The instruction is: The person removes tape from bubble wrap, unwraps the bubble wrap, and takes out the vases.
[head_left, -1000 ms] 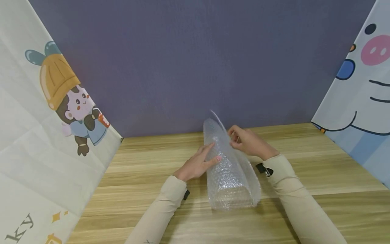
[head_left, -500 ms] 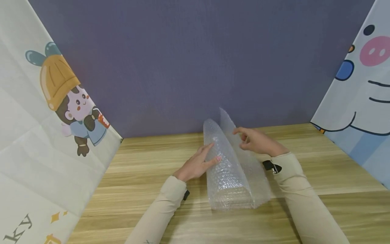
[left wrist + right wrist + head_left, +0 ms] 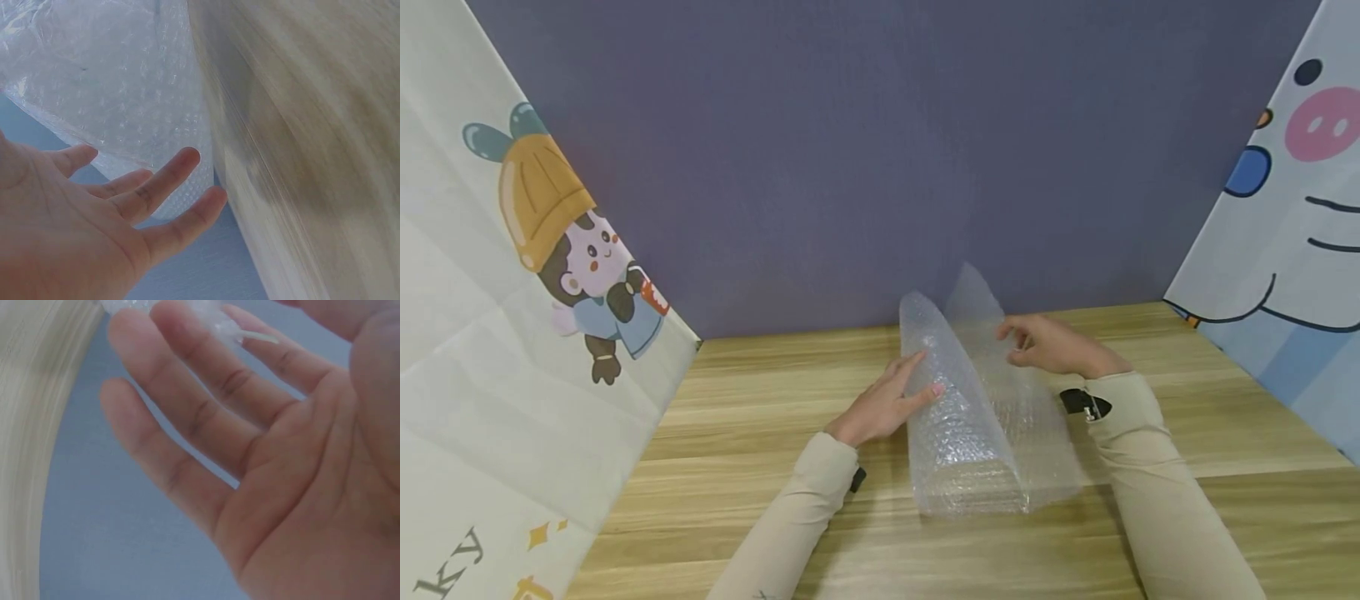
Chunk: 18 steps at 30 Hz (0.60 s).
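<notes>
A sheet of clear bubble wrap (image 3: 951, 417), folded over into a loose roll, lies on the wooden table in the head view. Its upper layer (image 3: 1037, 433) is peeled out to the right and stands partly raised. My left hand (image 3: 883, 404) rests on the left side of the roll, fingers extended; the left wrist view shows its fingers (image 3: 169, 181) spread beside the wrap. At the raised layer's right edge, my right hand (image 3: 1052, 346) pinches the film between thumb and forefinger. In the right wrist view its other fingers are loosely extended, with only a bit of wrap (image 3: 215, 319) visible.
The wood-grain table (image 3: 737, 517) extends on both sides of the wrap. A dark purple-grey panel (image 3: 820, 167) stands behind it. Printed white panels flank it, one with a cartoon child (image 3: 598, 250), the other with a pink-snouted figure (image 3: 1322, 125).
My right hand has moved to the right, drawing the upper layer of bubble wrap away from the roll and widening the gap. My left hand has stayed in place.
</notes>
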Tool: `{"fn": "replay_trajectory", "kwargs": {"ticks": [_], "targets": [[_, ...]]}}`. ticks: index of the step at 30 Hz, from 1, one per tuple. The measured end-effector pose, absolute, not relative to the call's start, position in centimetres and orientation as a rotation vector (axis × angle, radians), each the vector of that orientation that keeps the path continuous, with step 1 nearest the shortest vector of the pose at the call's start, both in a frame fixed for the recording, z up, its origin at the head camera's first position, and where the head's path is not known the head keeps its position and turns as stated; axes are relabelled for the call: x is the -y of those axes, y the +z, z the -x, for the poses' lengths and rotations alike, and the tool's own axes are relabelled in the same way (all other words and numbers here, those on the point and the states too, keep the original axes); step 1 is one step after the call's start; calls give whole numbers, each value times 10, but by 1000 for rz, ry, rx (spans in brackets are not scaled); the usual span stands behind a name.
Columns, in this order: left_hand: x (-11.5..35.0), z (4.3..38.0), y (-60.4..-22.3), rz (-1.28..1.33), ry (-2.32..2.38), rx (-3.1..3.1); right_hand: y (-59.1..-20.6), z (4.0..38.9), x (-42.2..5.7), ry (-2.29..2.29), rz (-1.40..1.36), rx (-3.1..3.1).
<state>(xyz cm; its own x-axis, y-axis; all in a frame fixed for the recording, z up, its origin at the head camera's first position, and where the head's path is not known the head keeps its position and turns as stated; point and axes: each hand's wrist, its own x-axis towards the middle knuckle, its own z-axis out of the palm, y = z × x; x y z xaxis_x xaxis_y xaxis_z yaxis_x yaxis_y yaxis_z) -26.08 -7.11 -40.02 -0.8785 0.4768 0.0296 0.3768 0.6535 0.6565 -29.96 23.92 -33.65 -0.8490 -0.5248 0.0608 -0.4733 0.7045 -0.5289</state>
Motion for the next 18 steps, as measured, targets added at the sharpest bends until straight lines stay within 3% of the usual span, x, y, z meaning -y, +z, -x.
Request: {"fn": "replay_trajectory", "kwargs": {"ticks": [18], "targets": [[76,259,-399,-721,1044,-2707,-345,300,-257,-816,710,-2749]]}}
